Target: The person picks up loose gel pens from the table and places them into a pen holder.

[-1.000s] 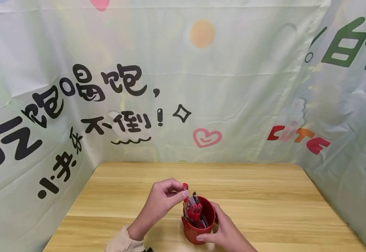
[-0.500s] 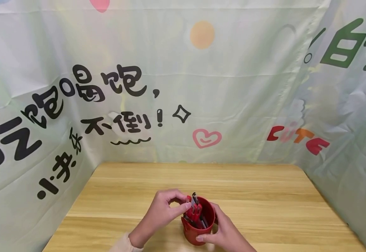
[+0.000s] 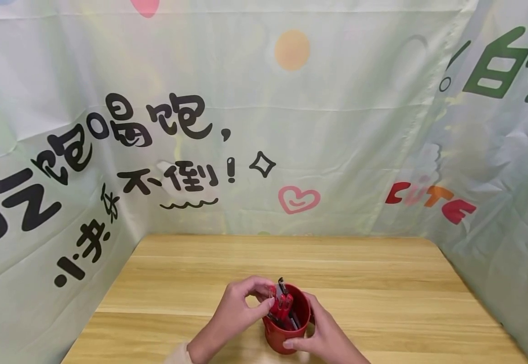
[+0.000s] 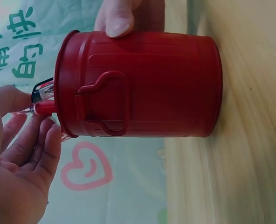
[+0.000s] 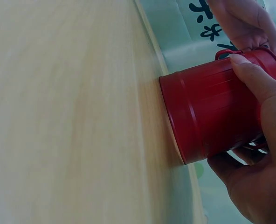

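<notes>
A red metal pen cup (image 3: pixel 276 339) with small side handles stands on the table near its front. My right hand (image 3: pixel 326 331) holds it by the right side, and in the right wrist view the thumb (image 5: pixel 252 77) lies along its wall. Several pens stand inside, among them red ones (image 3: pixel 285 303) and one with a black clip (image 3: pixel 283 285). At the cup's left rim my left hand (image 3: pixel 238 307) pinches the top of a red pen (image 4: pixel 45 108) between thumb and fingers. The rest of that pen is hidden inside the cup.
The wooden table (image 3: pixel 382 283) stretches out behind and to both sides of the cup. A pale printed cloth (image 3: pixel 345 141) with writing and a pink heart (image 3: pixel 298 199) hangs along its back and sides.
My left hand has come down with the red pen, which stood higher above the rim before and now sits lower in the cup. The right hand and the cup have stayed in place.
</notes>
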`<state>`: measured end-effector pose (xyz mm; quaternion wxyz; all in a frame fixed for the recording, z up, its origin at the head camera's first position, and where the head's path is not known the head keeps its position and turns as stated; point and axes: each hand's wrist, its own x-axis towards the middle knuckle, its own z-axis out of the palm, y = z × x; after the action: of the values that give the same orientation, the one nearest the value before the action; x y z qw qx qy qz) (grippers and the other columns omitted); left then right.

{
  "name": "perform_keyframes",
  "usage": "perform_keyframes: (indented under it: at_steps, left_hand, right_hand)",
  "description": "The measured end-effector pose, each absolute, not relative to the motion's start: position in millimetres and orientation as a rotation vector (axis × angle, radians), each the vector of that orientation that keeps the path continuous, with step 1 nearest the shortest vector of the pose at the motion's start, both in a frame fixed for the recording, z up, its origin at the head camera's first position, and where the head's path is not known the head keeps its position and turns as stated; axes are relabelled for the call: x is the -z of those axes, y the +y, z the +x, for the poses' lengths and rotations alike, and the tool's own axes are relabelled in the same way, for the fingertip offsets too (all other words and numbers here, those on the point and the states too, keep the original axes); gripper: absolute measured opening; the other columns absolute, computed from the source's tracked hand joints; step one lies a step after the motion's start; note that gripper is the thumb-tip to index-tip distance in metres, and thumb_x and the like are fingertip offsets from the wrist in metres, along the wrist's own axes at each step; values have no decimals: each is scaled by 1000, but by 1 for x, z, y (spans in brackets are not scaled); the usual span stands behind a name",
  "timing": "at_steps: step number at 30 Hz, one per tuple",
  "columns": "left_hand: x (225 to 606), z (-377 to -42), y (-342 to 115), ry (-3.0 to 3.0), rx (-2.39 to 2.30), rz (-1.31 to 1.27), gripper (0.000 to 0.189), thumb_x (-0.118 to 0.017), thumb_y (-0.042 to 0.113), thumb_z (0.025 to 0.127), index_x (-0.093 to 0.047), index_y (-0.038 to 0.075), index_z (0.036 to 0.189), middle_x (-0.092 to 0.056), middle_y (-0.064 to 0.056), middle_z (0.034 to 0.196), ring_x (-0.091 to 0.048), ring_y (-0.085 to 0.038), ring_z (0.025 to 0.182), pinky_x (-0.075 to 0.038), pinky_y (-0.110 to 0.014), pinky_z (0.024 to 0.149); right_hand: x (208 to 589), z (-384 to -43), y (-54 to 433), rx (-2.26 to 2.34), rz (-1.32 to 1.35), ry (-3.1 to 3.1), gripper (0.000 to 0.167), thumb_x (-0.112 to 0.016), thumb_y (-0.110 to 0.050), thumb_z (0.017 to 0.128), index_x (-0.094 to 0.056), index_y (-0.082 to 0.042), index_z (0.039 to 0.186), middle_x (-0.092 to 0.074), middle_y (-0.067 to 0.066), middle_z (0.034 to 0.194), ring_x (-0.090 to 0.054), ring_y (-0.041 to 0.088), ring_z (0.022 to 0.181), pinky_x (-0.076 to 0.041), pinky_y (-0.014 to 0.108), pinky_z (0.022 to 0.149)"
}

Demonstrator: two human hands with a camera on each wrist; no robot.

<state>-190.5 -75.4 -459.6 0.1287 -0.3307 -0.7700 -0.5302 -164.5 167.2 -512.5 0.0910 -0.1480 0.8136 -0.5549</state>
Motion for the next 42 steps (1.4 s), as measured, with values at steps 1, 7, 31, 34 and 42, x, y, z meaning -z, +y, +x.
perform_keyframes:
  at_steps: [1,7,31,34,42]
  left_hand:
    - [460,-190,-76,-2236,1523,-962,22,-77,3,89,-74,12,108,-79,1,90,-69,1,81,-64,-26,73]
    - [465,-188,-77,-2228,1381,-968,19,-80,5,87,-76,19,99,-75,5,91,-66,0,82,-62,-24,71]
    - [465,-190,-77,-2203,1293,-965,17,-80,9,89,-80,14,105,-77,7,94,-67,-13,81,-59,-23,67]
    - [465,-191,-78,-2192,1292,-954,18,-79,8,89,-79,15,106,-77,7,96,-67,-11,83,-60,-24,68]
    - [466,-189,-81,-2229,1287,-860,21,-80,11,90,-77,15,110,-77,5,103,-71,-14,89,-62,-26,74]
  right_hand:
    - [513,-164,167,1647,-442,2421,89,-89,-38,81,-39,-27,153,-52,2,153,-57,25,134,-57,25,99]
    - [513,-165,168,1658,-473,2411,91,-89,-41,82,-37,-26,155,-50,3,154,-57,27,134,-59,30,99]
    - [514,-165,168,1651,-431,2405,90,-89,-41,81,-39,-23,153,-52,5,153,-56,28,134,-57,29,100]
    - [513,-165,168,1670,-426,2377,89,-89,-39,81,-39,-21,153,-52,6,153,-56,29,135,-59,33,100]
    - [513,-165,168,1658,-437,2386,90,-89,-40,82,-38,-20,154,-52,6,153,-54,32,136,-60,35,101]
